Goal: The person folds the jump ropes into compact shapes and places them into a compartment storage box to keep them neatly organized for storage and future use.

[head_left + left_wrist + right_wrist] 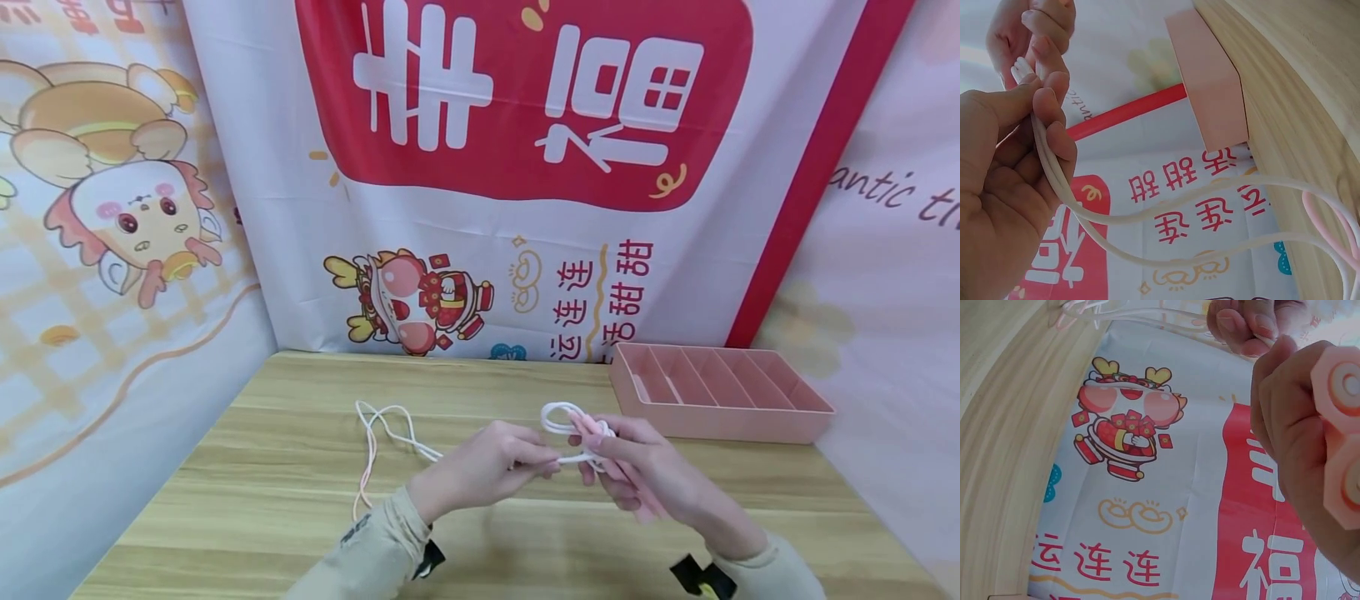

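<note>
Both hands work on a jump rope with a white cord that turns pink in places. My right hand [645, 467] grips its two pink handles [1342, 472], whose octagonal ends show in the right wrist view. A white loop of cord [558, 417] sticks out above the right fingers. Close by on the left, my left hand [495, 467] pinches the doubled cord [1047, 150] between thumb and fingers. From there, the loose cord [390, 412] trails left onto the wooden table [300, 433]. Much of the handles is hidden by the right palm in the head view.
A pink divided box [727, 421] stands at the table's back right. Behind the table hangs a printed cloth [465, 208] with red and white lettering, and more printed cloth [127, 250] borders the left side.
</note>
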The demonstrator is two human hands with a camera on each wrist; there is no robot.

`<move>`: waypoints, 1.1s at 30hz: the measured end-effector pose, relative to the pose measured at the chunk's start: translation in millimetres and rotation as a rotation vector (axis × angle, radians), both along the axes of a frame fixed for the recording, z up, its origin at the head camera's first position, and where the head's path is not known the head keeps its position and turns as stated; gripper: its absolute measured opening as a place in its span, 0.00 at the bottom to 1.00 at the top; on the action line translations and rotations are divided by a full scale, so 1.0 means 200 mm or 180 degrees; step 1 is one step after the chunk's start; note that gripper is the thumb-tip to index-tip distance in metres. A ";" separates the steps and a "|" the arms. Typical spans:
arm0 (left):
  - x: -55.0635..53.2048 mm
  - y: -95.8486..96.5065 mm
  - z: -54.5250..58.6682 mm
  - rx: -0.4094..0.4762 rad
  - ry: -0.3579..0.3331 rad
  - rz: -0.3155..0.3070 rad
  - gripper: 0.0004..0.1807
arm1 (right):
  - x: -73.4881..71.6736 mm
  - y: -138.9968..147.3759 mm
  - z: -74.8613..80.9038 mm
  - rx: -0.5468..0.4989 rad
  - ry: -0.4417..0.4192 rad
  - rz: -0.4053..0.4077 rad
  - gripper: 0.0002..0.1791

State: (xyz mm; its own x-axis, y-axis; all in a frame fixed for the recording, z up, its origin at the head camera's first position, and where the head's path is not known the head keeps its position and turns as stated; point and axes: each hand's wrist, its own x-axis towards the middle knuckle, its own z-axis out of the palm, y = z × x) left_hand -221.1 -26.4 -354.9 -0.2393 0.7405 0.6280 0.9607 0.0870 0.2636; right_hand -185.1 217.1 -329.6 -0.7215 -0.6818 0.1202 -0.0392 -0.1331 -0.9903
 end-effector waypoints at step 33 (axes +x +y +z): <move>-0.09 -0.09 0.00 -0.0161 -0.0766 0.0293 0.10 | -0.01 0.02 0.05 0.0558 0.0934 -0.0073 0.16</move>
